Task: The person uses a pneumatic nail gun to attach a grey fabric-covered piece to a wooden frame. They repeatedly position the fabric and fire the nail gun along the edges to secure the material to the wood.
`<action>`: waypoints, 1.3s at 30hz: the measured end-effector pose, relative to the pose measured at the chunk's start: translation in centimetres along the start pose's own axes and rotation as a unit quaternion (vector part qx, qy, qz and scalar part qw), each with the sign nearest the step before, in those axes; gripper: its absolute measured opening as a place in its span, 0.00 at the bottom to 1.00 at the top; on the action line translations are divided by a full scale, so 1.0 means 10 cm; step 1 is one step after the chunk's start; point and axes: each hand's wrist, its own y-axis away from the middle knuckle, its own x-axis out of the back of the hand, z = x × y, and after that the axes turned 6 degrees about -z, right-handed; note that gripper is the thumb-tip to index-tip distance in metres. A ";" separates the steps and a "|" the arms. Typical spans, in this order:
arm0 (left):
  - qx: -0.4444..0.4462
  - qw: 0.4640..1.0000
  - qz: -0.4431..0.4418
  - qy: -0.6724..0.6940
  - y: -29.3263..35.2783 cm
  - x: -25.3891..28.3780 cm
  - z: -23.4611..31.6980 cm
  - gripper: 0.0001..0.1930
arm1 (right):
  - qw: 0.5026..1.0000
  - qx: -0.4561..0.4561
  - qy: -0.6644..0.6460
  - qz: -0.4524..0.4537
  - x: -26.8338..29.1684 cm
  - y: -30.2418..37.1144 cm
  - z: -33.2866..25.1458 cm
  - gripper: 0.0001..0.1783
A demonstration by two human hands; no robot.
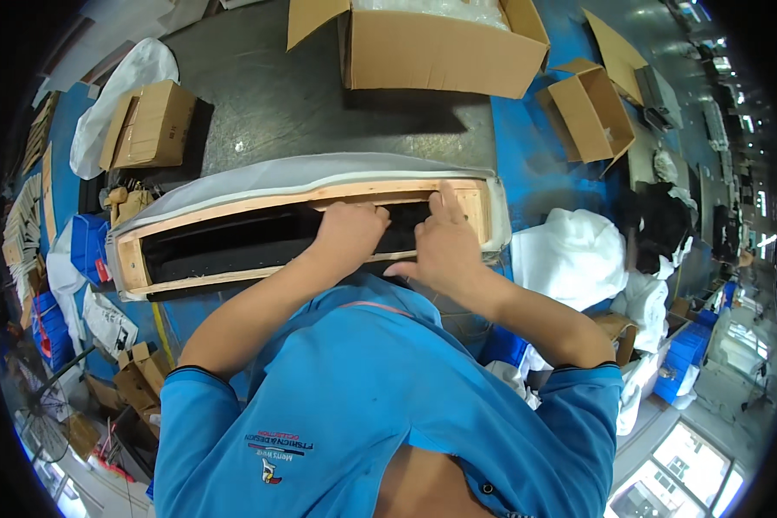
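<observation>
A long wooden frame (132, 262) lies across the table edge in front of me, with grey fabric (259, 179) wrapped around its outside and black material (224, 246) inside it. My left hand (351, 235) reaches into the frame with its fingers curled against the inner side of the far rail; what lies beneath the fingers is hidden. Close to the frame's right end, my right hand (449, 249) has its fingers stretched toward the far rail. Its thumb sticks out to the left over the near rail.
Beyond the frame, a large open carton (440, 53) holding clear plastic stands on the dark table (259, 104). A smaller carton (155, 125) sits at the far left. To the right are another open carton (589, 112) and a white bundle (570, 259). Blue bags (89, 248) lie left.
</observation>
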 end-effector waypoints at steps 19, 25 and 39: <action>-0.118 0.924 -0.163 0.325 -0.37 -0.19 0.11 0.23 | 0.982 0.026 -0.072 0.174 -0.13 0.17 0.29 0.30; -0.110 0.923 -0.195 0.313 -0.38 -0.04 0.11 0.20 | 0.986 0.030 -0.067 0.148 -0.15 0.09 0.38 0.28; -0.184 0.972 0.047 -0.139 -0.17 0.26 -0.33 0.11 | 0.991 -0.014 0.074 0.107 0.04 0.07 0.18 0.23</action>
